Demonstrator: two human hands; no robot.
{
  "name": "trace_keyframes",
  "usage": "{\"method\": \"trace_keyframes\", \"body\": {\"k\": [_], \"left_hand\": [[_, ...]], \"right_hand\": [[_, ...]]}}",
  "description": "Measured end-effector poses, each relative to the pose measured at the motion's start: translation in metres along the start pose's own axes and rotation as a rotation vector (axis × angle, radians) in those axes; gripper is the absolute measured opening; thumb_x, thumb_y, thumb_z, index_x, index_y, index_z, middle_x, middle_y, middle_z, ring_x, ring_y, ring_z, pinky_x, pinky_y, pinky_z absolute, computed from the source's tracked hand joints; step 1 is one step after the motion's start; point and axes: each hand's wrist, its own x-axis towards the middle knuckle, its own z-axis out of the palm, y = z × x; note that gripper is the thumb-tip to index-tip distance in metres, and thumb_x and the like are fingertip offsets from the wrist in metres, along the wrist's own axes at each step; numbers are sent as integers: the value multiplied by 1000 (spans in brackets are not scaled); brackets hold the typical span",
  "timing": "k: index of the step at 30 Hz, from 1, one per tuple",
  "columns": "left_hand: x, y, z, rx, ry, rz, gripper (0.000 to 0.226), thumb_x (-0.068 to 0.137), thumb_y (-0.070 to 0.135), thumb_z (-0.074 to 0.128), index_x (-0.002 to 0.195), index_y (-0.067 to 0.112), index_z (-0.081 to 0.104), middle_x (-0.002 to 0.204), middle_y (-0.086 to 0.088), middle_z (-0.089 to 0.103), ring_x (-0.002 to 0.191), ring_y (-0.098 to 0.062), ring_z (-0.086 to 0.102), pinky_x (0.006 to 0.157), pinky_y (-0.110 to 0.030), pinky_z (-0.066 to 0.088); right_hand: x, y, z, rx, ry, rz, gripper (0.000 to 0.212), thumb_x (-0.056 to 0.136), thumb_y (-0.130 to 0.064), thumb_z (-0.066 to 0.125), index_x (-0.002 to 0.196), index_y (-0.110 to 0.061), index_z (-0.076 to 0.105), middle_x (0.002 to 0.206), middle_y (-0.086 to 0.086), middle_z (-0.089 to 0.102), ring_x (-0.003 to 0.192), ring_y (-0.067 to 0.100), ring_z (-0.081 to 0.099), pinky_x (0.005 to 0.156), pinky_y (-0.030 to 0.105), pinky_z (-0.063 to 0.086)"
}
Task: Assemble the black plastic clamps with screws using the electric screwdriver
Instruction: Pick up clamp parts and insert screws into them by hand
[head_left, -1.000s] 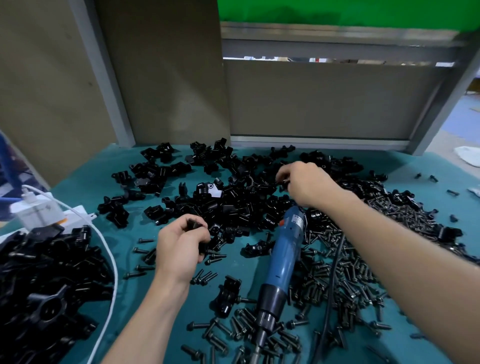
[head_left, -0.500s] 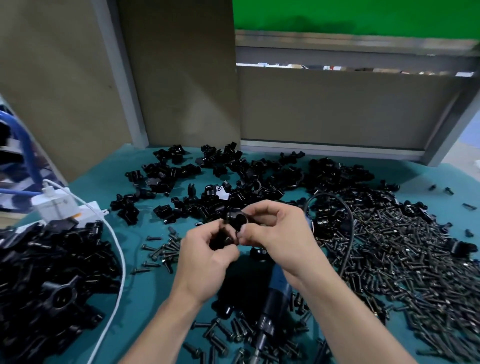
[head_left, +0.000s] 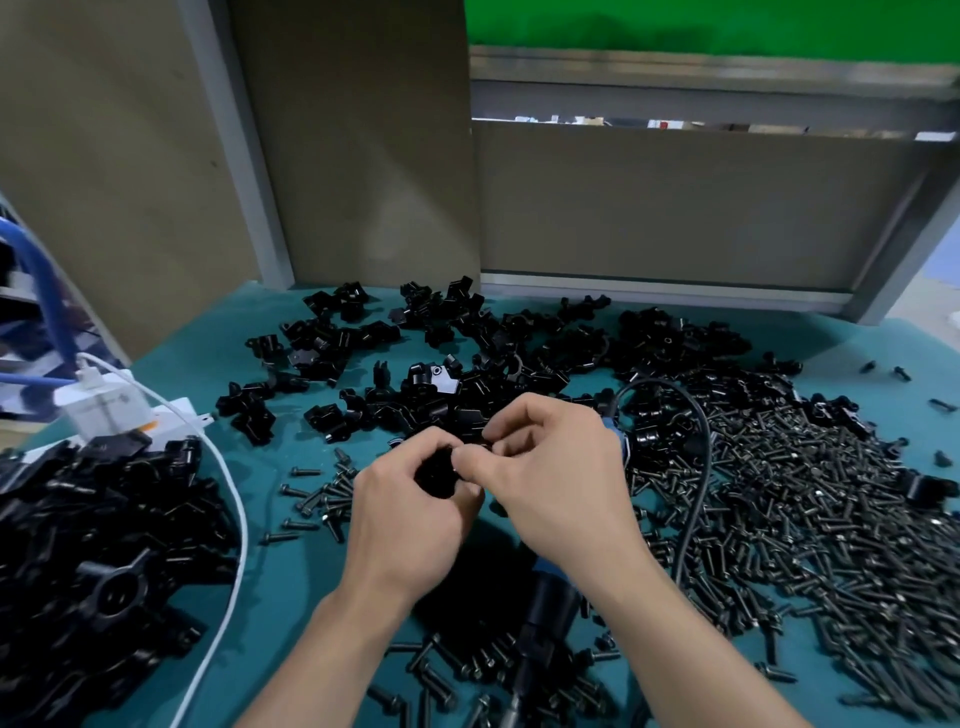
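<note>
Above the counter (head_left: 296, 597), centre, my left grip (head_left: 410, 514) and right grip (head_left: 561, 483) both pinch one black clamp (head_left: 436, 470) between them — the electric screwdriver (head_left: 550, 618) lies just under my right wrist, long axis toward the near edge, right grip nearer.

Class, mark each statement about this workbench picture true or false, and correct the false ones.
1. The left hand and right hand hold one black clamp part between them. True.
2. The right hand grips the electric screwdriver. False: it lies on the table, under the right forearm.
3. The heap of screws lies right of the hands. True.
4. The white cable runs along the table's right side. False: it runs on the left.
</note>
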Motion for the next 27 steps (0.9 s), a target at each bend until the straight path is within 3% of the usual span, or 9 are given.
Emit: {"method": "trace_keyframes", "body": {"k": [4,7,11,15,18,20,23,27], "left_hand": [[-2,3,0,53,28,66,53,71,10,89,91,40,50,74,24,67,65,0,60,56,-16,46],[-5,4,0,108,-32,136,63,75,4,85,104,48,49,87,33,68,71,3,65,58,-14,49],[-2,3,0,60,-82,190,44,87,19,78,109,51,58,90,29,70,78,6,68,61,-9,47],[2,1,4,-62,-81,50,53,80,1,80,99,49,68,89,25,74,85,6,69,67,-5,47],[5,-1,5,-203,-141,-52,48,77,1,83,95,44,74,87,14,78,82,-2,74,68,-16,55],[7,0,5,-332,-165,-139,35,75,9,86,93,37,75,79,7,77,70,-9,73,60,-25,57],[8,0,6,-510,-206,-274,34,75,14,88,97,31,70,66,5,68,46,-7,57,40,-20,41],[7,-2,7,-520,-252,-340,42,79,5,85,104,34,67,63,-1,66,42,-12,49,36,-21,34]], "right_hand": [[0,-3,2,146,-110,82,25,72,-34,88,83,-23,69,65,0,72,59,16,68,67,41,62],[-2,-4,2,93,-129,47,30,67,-45,87,80,-24,70,62,-2,71,53,9,66,60,32,59],[1,-3,-3,-13,-172,-15,20,69,-38,90,80,-30,75,63,-10,70,51,0,59,49,15,43],[7,3,-9,-5,-206,-19,27,73,-24,89,92,-40,82,76,-19,70,66,-2,60,59,14,45],[12,6,-12,-4,-269,-39,22,79,-24,88,98,-35,83,94,-14,75,84,3,67,75,21,54],[16,9,-16,12,-267,-61,14,85,-24,84,97,-31,82,86,-16,77,81,0,70,71,15,53],[19,13,-22,-14,-219,-107,10,89,-25,80,96,-32,82,82,-24,75,80,-7,69,66,6,48],[15,12,-14,-62,-350,-112,21,95,-25,73,111,-36,79,97,-17,78,91,-2,71,87,23,58]]}}
